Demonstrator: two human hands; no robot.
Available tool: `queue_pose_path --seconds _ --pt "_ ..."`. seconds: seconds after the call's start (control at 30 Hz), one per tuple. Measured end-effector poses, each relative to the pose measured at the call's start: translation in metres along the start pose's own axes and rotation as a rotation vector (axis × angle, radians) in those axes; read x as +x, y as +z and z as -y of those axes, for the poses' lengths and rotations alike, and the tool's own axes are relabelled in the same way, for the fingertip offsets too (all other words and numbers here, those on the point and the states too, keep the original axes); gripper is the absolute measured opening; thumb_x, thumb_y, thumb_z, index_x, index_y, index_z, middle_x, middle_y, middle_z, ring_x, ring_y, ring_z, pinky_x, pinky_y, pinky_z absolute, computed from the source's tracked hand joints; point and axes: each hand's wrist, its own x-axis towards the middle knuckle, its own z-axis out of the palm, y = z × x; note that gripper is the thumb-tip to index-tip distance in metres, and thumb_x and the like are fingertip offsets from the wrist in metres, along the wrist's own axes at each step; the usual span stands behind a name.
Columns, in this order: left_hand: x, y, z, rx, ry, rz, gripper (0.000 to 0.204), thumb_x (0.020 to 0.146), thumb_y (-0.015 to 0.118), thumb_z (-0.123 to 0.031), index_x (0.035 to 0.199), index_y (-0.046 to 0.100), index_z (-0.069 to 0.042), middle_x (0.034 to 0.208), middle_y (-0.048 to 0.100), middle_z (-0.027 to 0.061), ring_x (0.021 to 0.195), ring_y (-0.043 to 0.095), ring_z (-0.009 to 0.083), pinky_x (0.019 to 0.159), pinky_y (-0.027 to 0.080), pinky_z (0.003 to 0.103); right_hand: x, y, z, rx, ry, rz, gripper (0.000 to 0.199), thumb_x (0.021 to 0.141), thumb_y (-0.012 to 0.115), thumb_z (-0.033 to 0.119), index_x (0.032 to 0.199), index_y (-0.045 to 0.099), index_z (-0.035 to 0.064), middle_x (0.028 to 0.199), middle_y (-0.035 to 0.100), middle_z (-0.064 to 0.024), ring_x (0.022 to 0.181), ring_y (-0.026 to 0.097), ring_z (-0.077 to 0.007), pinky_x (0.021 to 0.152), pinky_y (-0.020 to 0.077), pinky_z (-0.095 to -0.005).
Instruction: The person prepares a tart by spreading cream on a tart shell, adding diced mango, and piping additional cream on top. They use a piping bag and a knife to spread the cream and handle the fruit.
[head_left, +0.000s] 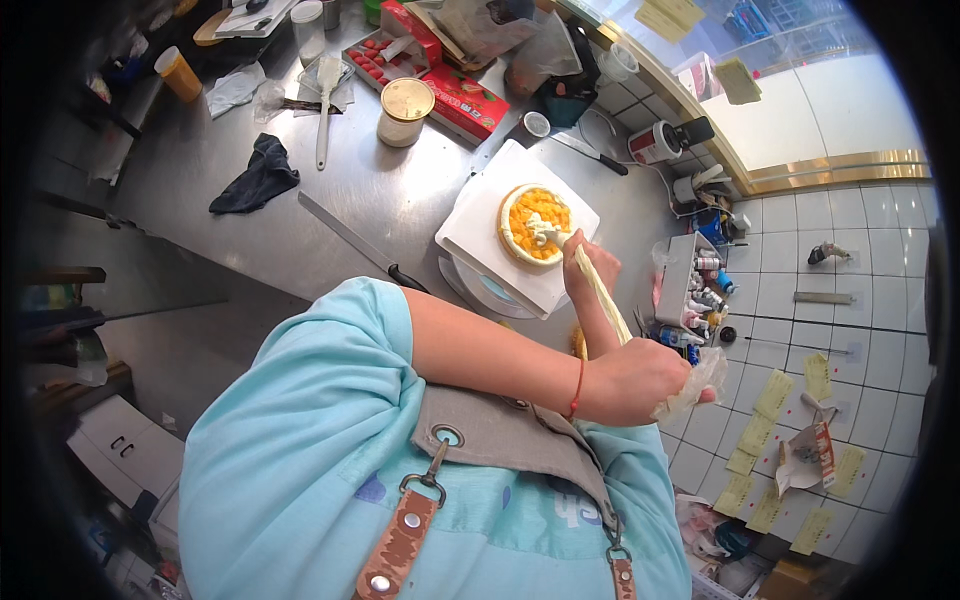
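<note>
A round cake (515,215) with a white cream rim and diced yellow-orange fruit on top sits on a square white board (475,215). Under the board, part of a round turntable (480,290) shows. A long piping bag (603,295) filled with pale cream runs between my two hands. My right hand (592,268) is closed around its lower part, beside the cake, with the tip over the fruit at a small mound of cream (540,224). My left hand (640,382), crossed in front of my body, is wrapped round the bag's upper end, where crumpled clear plastic sticks out.
A long knife (345,236) lies left of the board, a second knife (590,153) beyond it. Farther back are a lidded tub (403,112), a red strawberry box (465,100), a spatula (324,110) and a dark cloth (258,175). A bin of small bottles (690,285) stands at right.
</note>
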Motion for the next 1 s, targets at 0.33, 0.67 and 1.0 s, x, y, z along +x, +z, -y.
queue_pose_path --seconds 0.33,0.67,1.0 --pt "-0.007 -0.005 -0.011 0.001 -0.001 0.061 0.019 0.101 0.056 -0.024 0.096 0.066 -0.009 0.08 0.065 0.0118 0.076 0.067 0.0327 0.063 0.053 0.045 0.013 0.004 0.007 -0.064 0.084 0.022 0.055 0.104 0.044 0.03 0.062 0.068 0.0022 0.06 0.063 -0.0224 0.057 0.065 -0.0418 0.059 0.0525 -0.0514" --pt "-0.012 -0.004 0.002 -0.001 0.026 0.121 0.019 0.085 0.068 -0.018 0.098 0.065 -0.005 0.091 0.065 0.0119 0.09 0.066 0.0325 0.075 0.054 0.044 0.029 0.01 0.0 -0.078 0.151 0.104 0.059 0.105 0.04 0.036 0.066 0.07 0.0028 0.066 0.066 -0.0217 0.067 0.068 -0.0423 0.067 0.0533 -0.0525" --pt "-0.037 -0.084 0.045 0.198 -0.132 0.02 0.045 0.081 0.08 -0.027 0.109 0.055 -0.002 0.107 0.062 0.0144 0.1 0.063 0.0325 0.09 0.05 0.044 0.036 -0.036 -0.008 0.199 0.466 0.039 0.063 0.107 0.035 0.039 0.074 0.072 0.0003 0.068 0.066 -0.0252 0.071 0.068 -0.0454 0.069 0.0528 -0.0521"
